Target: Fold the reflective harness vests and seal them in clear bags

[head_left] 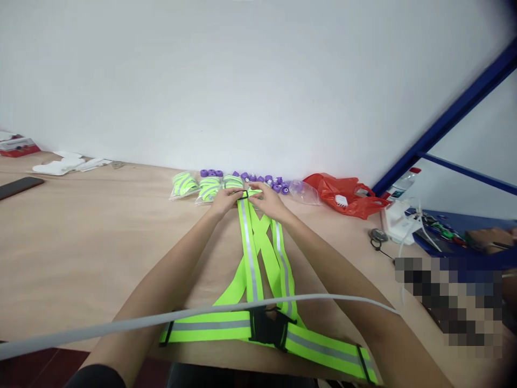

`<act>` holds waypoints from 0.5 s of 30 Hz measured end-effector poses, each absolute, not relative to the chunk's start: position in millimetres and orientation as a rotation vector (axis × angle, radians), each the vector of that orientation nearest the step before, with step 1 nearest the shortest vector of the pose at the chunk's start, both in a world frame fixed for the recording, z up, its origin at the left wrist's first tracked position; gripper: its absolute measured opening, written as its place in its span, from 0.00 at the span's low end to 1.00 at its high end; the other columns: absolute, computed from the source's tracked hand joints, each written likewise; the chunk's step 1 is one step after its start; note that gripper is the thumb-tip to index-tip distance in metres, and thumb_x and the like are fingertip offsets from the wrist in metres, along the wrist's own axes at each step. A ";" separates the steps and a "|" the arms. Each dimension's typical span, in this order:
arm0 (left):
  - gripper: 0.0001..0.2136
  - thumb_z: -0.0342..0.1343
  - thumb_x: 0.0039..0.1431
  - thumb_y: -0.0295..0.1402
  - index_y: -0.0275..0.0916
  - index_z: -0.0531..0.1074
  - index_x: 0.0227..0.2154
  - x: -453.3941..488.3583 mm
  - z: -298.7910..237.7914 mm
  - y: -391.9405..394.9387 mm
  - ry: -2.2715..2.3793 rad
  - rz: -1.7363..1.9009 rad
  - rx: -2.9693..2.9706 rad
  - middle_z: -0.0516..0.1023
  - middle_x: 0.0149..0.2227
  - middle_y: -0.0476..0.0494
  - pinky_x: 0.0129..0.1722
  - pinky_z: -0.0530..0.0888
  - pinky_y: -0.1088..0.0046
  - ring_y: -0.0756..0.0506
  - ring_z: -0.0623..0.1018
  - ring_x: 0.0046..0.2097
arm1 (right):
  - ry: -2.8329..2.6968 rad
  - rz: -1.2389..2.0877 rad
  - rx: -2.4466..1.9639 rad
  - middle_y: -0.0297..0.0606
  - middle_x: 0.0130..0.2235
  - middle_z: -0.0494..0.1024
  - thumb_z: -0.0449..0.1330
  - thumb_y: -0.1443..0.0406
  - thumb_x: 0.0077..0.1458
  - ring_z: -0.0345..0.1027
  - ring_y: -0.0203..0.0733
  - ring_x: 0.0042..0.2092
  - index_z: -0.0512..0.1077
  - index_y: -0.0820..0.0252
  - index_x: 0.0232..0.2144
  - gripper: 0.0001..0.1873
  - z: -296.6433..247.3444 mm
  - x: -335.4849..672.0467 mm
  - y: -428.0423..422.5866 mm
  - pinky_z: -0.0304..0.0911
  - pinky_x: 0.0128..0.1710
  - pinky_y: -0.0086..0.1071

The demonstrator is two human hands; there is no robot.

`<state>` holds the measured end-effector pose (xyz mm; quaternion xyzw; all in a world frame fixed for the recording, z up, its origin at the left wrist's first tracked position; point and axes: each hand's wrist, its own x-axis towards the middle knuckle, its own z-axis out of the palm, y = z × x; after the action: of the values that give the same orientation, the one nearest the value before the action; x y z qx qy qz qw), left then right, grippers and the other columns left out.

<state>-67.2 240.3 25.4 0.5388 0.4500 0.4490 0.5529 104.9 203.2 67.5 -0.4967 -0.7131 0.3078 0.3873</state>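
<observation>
A neon-yellow reflective vest made of elastic straps (249, 253) with silver stripes lies on the table, its upper straps crossing and its waist strap near the front edge. A black buckle (269, 326) joins the waist strap in the middle. At the far end of one shoulder strap, my left hand (228, 202) pinches the strap beside a small black slider (244, 194). My right hand (264, 199) is closed on the strap end at the slider's other side. Both forearms reach forward across the table.
Bagged neon straps (184, 185) and several purple round parts (262, 179) lie by the wall, with a red plastic bag (343, 194) to their right. A grey cable (194, 312) crosses in front. A phone-like dark object (20, 187) is at left, a tape measure (378, 235) at right.
</observation>
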 end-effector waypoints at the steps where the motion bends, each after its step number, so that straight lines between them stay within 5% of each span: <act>1: 0.12 0.59 0.69 0.36 0.35 0.73 0.49 -67.0 22.8 242.6 1.051 1.073 1.244 0.78 0.47 0.41 0.42 0.80 0.63 0.44 0.80 0.43 | -1.835 0.752 -1.274 0.44 0.58 0.73 0.62 0.69 0.55 0.75 0.44 0.48 0.71 0.56 0.53 0.22 67.6 112.3 186.6 0.71 0.51 0.43; 5: 0.10 0.60 0.68 0.35 0.34 0.75 0.46 -67.6 15.2 251.6 1.004 1.131 1.126 0.80 0.43 0.43 0.40 0.80 0.65 0.46 0.81 0.40 | -2.030 0.595 -1.395 0.41 0.44 0.79 0.63 0.65 0.58 0.74 0.47 0.46 0.74 0.56 0.45 0.11 56.3 145.2 93.3 0.69 0.51 0.44; 9: 0.09 0.67 0.57 0.32 0.35 0.79 0.40 -66.9 11.4 257.6 0.981 1.165 1.037 0.83 0.36 0.43 0.38 0.80 0.68 0.45 0.82 0.36 | -2.119 0.394 -1.631 0.42 0.47 0.77 0.57 0.64 0.64 0.75 0.45 0.43 0.72 0.55 0.48 0.11 25.9 166.4 -1.0 0.73 0.42 0.38; 11: 0.10 0.69 0.51 0.30 0.36 0.81 0.38 -65.4 10.2 258.7 0.984 1.158 1.020 0.84 0.35 0.43 0.37 0.79 0.69 0.45 0.82 0.36 | -2.111 0.277 -1.607 0.44 0.48 0.76 0.57 0.63 0.64 0.75 0.48 0.48 0.70 0.55 0.49 0.12 11.4 172.3 -33.4 0.73 0.45 0.39; 15: 0.10 0.68 0.54 0.29 0.36 0.80 0.40 -60.4 9.0 258.7 1.013 1.118 1.033 0.83 0.39 0.41 0.38 0.79 0.70 0.45 0.82 0.37 | -2.034 0.021 -1.627 0.46 0.51 0.75 0.57 0.60 0.65 0.75 0.50 0.50 0.68 0.54 0.55 0.17 -0.1 179.8 -69.8 0.75 0.45 0.40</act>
<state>-60.4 258.7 9.0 0.4476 0.4388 0.4843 0.6104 179.8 -69.8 -0.1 -0.6022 -0.7530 0.0077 0.2652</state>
